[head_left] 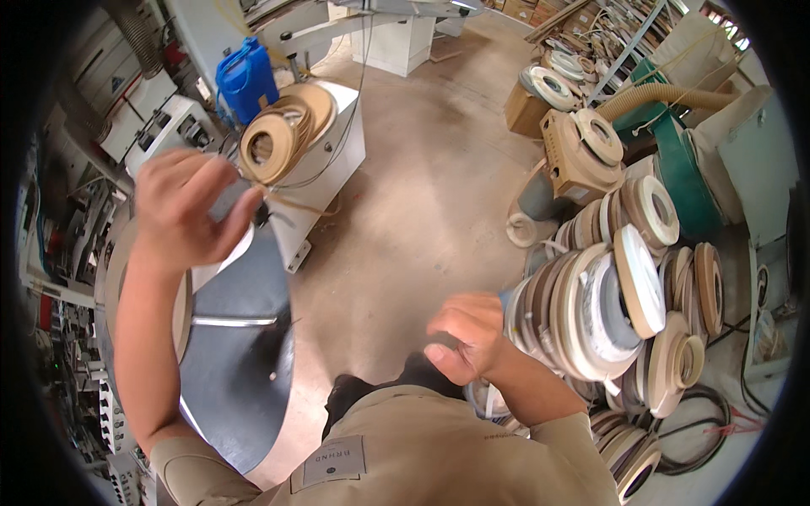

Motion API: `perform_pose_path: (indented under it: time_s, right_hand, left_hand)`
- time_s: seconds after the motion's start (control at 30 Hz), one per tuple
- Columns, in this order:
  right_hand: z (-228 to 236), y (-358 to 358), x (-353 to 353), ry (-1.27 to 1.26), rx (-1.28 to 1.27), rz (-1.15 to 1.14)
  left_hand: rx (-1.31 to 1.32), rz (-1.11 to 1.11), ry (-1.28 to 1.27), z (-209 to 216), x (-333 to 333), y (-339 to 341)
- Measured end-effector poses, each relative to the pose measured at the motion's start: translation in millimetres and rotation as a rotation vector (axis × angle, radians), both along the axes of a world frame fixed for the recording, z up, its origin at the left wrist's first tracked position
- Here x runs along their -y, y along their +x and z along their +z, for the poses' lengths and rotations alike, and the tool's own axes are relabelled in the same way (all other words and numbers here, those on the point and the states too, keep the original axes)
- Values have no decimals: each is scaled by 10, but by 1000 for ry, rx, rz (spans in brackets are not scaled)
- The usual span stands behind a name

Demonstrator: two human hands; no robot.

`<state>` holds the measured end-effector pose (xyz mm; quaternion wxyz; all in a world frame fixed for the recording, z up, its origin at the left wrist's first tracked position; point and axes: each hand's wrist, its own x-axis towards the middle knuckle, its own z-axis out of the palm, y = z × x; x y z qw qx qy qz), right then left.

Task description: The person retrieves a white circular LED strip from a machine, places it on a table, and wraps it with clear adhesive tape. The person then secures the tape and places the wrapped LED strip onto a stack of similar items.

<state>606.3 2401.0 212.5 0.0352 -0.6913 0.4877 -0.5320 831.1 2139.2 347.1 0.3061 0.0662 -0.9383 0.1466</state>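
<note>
Workshop floor [422,169], bare and brownish, runs from my centre up past twelve.

Left hand [190,211], just past nine, blurred: thumb and forefinger apart, the others curled. Can't tell whether anything sits in the gap. Right hand [472,336], five o'clock: fingers folded toward the palm, thumb beneath. No object visible there; can't make out whether the tips meet.

Nearest the left hand, at ten: tan rolls [282,143] of banding, leaning together on a white worktop [343,139]. My read: light to middling singly, the strip springy, smooth and apt to uncoil; edges probably chip or crease if pinched. Best hold: fingers through the core, thumb over the rim, keeping the windings together.

Just beside the right hand in my view, three to four: floor stack [582,312] of banding rolls, standing on edge, tilted against each other; contact can't be told. Likely heavy as a group, slippery between faces. I'd take one roll by core and outer rim, palm steadying its neighbour.

Farther out: grey disc [236,388] at eight, blue jug [245,80] between ten and eleven, green machine [682,169] between two and three.
</note>
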Motion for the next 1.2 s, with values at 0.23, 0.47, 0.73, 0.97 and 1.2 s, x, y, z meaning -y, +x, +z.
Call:
perform_pose_path:
  time_s: [0.23, 0.47, 0.73, 0.97, 1.2]
  right_hand:
    - [774, -1205, 872, -232, -40, -73]
    - [736, -2580, 2010, -237, -200, -18]
    - [-422, -4795, 2704, 481, -271, -219]
    - [-1257, -6717, 3463, 649, -145, -348]
    - [-1125, -8351, 4656, 704, -202, -142]
  left_hand:
    - [205, -192, -25, 9, 633, -2195]
    - [341, -160, 27, -226, 1861, -3674]
    - [329, 71, 197, -175, 3964, -5602]
    - [290, 189, 297, -667, 5665, -7734]
    - [342, 325, 364, -1203, 7115, -9206]
